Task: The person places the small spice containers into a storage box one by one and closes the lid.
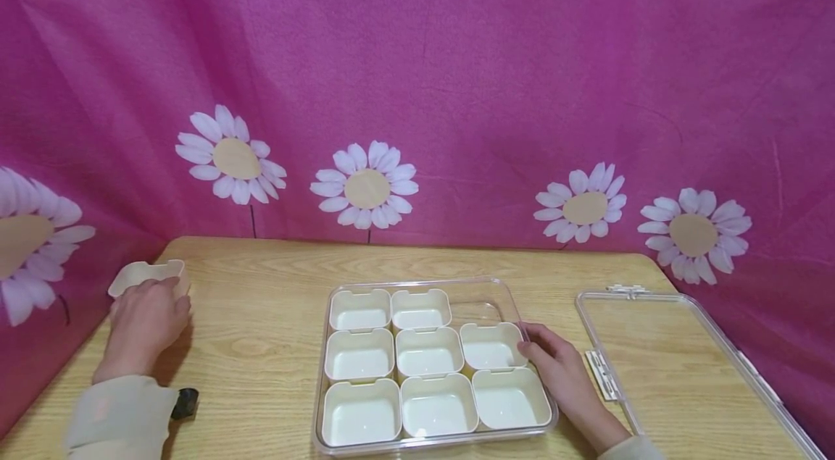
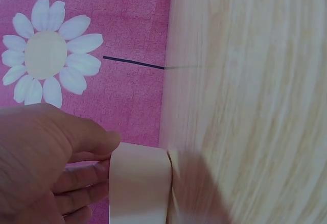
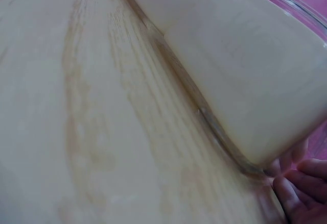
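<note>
At the table's left end, my left hand (image 1: 146, 319) holds a small cream plastic container (image 1: 145, 272) by its wall. The left wrist view shows the thumb on the rim of this container (image 2: 138, 183), with its base on or very near the tabletop. In the middle stands a clear plastic box (image 1: 481, 312) with rows of matching cream containers (image 1: 429, 351); its back right spot holds none. My right hand (image 1: 564, 373) grips the box's right side, thumb over the rim. In the right wrist view, fingers (image 3: 286, 196) lie by a lower corner of the box.
A clear lid frame (image 1: 652, 295) with white latches (image 1: 605, 375) lies on the wooden table (image 1: 261, 315) right of the box. A pink cloth (image 1: 417, 47) printed with white flowers hangs along the back and sides. A black object (image 1: 185, 403) shows at the left cuff.
</note>
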Available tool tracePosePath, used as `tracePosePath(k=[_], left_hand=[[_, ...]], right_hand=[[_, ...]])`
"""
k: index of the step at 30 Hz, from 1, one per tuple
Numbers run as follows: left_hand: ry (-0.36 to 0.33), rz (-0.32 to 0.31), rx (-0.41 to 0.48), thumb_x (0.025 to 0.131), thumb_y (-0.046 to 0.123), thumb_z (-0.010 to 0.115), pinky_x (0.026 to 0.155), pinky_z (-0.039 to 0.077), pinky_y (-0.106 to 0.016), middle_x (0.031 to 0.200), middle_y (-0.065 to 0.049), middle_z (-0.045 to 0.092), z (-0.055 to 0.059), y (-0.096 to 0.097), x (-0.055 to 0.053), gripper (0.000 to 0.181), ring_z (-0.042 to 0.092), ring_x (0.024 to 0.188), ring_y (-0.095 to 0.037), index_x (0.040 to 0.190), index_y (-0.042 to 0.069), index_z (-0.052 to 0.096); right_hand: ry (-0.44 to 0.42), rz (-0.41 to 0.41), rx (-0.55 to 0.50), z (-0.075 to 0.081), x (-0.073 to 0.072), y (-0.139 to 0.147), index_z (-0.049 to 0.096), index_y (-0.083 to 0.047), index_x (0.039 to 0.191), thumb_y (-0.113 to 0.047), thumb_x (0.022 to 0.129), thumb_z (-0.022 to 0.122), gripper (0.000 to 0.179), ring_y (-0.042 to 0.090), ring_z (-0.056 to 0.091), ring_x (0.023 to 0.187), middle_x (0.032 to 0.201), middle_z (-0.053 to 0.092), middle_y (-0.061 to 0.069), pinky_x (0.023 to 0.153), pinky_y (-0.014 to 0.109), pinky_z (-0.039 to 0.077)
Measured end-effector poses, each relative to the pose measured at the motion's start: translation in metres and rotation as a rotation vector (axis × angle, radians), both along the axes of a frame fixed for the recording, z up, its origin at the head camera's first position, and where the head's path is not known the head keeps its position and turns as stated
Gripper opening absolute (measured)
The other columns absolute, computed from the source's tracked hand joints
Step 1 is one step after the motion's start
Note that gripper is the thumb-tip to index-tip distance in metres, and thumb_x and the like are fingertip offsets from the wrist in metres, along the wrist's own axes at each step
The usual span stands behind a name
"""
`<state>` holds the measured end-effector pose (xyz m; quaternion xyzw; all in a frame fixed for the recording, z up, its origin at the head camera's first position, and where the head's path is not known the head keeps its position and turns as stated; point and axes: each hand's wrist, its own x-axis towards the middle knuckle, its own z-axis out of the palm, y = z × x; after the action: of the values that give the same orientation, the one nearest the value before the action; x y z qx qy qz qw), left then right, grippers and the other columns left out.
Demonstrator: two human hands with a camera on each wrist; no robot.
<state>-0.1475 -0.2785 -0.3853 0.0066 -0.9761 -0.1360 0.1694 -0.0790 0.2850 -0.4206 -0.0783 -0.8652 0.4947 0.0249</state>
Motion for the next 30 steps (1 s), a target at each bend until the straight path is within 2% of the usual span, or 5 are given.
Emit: tracePosePath(k=[7, 11, 16, 19, 30], left_hand=[[0.043, -0.087, 0.031, 0.086, 0.001, 0.056, 0.076, 0.048, -0.067, 0.098, -0.044, 0.063, 0.0, 0.002, -0.002, 0.029, 0.061, 0.084, -0.059, 0.105, -0.019, 0.063], [-0.01, -0.114, 0.045, 0.089, 0.002, 0.055, 0.076, 0.049, -0.064, 0.093, -0.038, 0.064, 0.003, 0.005, -0.004, 0.019, 0.062, 0.082, -0.053, 0.098, -0.014, 0.062], [-0.156, -0.1, 0.05, 0.096, 0.008, 0.05, 0.094, 0.048, -0.068, 0.127, -0.044, 0.057, 0.007, 0.007, -0.004, 0.042, 0.059, 0.111, -0.062, 0.128, -0.019, 0.054], [-0.212, -0.109, 0.043, 0.098, 0.011, 0.05, 0.099, 0.046, -0.07, 0.138, -0.043, 0.051, 0.007, 0.007, -0.004, 0.049, 0.054, 0.12, -0.064, 0.137, -0.018, 0.048], [-0.212, -0.155, 0.022, 0.098, 0.012, 0.054, 0.095, 0.049, -0.069, 0.138, -0.042, 0.053, 0.006, 0.013, -0.004, 0.05, 0.057, 0.116, -0.063, 0.141, -0.014, 0.048]], right_hand=[[-0.005, 0.001, -0.001, 0.001, 0.0, -0.001, 0.064, -0.007, 0.138, -0.02, 0.102, 0.059, 0.039, -0.01, 0.057, 0.112, 0.142, 0.067, 0.012, 0.097, 0.012, 0.045], [0.002, -0.001, -0.026, 0.002, 0.001, -0.001, 0.064, -0.006, 0.138, -0.018, 0.101, 0.06, 0.038, -0.012, 0.057, 0.109, 0.14, 0.067, 0.013, 0.096, 0.011, 0.045], [0.013, 0.0, -0.038, 0.002, 0.002, -0.002, 0.065, -0.006, 0.137, -0.017, 0.101, 0.06, 0.038, -0.013, 0.057, 0.108, 0.14, 0.067, 0.013, 0.096, 0.01, 0.045], [0.018, 0.002, -0.038, 0.002, 0.002, -0.002, 0.065, -0.006, 0.137, -0.017, 0.101, 0.06, 0.038, -0.013, 0.057, 0.108, 0.14, 0.068, 0.013, 0.097, 0.01, 0.045], [-0.013, -0.012, -0.002, 0.002, 0.0, -0.001, 0.065, -0.009, 0.138, -0.02, 0.101, 0.06, 0.039, -0.007, 0.057, 0.112, 0.141, 0.067, 0.011, 0.097, 0.012, 0.045]])
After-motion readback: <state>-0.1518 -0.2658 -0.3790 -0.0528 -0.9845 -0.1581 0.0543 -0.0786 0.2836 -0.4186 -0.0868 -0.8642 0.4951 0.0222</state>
